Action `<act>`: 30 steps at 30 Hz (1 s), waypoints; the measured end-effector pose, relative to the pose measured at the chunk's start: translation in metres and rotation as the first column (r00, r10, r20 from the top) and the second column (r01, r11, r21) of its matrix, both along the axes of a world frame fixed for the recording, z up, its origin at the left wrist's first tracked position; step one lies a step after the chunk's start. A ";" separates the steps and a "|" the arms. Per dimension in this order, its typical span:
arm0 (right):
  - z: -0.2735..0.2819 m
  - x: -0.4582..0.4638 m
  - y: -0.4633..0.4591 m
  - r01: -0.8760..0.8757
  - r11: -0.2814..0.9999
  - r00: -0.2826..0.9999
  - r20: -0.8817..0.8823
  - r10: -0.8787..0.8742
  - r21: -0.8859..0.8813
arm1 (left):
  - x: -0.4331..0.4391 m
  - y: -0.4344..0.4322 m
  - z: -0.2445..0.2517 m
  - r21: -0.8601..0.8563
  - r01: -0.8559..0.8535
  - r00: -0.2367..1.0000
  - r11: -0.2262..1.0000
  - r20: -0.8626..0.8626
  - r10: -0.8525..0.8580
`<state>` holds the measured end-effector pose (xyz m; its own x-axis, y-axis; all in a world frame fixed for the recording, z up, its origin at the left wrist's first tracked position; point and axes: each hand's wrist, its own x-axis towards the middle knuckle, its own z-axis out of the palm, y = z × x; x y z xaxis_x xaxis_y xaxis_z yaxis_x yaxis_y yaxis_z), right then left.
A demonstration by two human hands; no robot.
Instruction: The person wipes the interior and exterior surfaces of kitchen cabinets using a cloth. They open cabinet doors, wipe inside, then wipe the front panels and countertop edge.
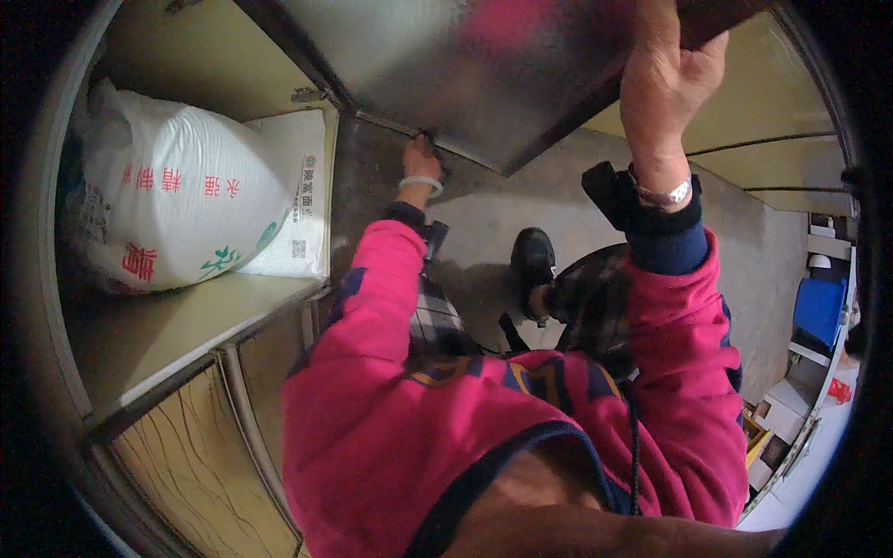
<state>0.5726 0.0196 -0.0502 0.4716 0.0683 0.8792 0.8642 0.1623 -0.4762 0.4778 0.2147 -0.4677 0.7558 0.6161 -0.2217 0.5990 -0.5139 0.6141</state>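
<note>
In front of me a glossy cabinet door (446, 77) with dark edging stands swung out, reflecting a pink blur. My right hand (666, 84) grips its far edge at the upper right, fingers on the panel face and thumb apart. Down by the door's lower edge is my left hand (421, 164), a pale bangle on its wrist. Something small and dark shows at its fingers, too unclear to name; whether they hold it or the edge is hidden. To the left, a bulging white woven sack (195, 188) with red and green printing rests on the cabinet shelf (209, 314).
Behind the sack lies a flatter white printed bag (296, 237). A metal hinge (307, 94) sits by the cabinet opening. A cabinet door with a branching line pattern (195, 432) is below the shelf. On the right, shelving holds a blue container (820, 314). A black shoe (534, 268) stands on the concrete floor (481, 209).
</note>
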 end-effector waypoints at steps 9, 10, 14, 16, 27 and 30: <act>0.003 0.000 0.002 -0.030 1.000 0.997 -0.064 0.031 0.008 | -0.003 -0.063 0.045 -0.274 0.491 0.863 0.827 0.021 -0.505; 0.002 -0.001 0.001 0.032 0.999 0.999 0.001 -0.032 -0.007 | -0.007 -0.053 0.048 -0.330 0.470 0.869 0.819 0.008 -0.496; 0.001 -0.004 0.000 0.041 0.998 0.999 -0.019 -0.041 -0.044 | -0.025 -0.001 0.062 -0.544 -0.061 0.996 0.837 0.017 0.083; 0.002 -0.005 0.002 -0.001 1.000 0.998 -0.056 0.001 0.004 | -0.036 0.023 0.073 -0.905 -0.228 0.767 0.360 0.061 0.638; -0.002 -0.005 -0.001 -0.038 0.999 0.999 0.027 0.038 -0.004 | 0.042 0.133 -0.079 0.124 -0.260 0.890 0.958 0.415 0.188; -0.001 -0.003 -0.002 0.066 0.997 0.990 0.124 -0.059 -0.051 | 0.055 0.137 -0.125 0.091 -0.372 0.853 0.924 0.425 0.302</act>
<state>0.5696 0.0173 -0.0509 0.3654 0.0914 0.9263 0.9243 0.0826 -0.3727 0.5323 0.3517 -0.5925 0.4965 0.8495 0.1782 0.4780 -0.4390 0.7608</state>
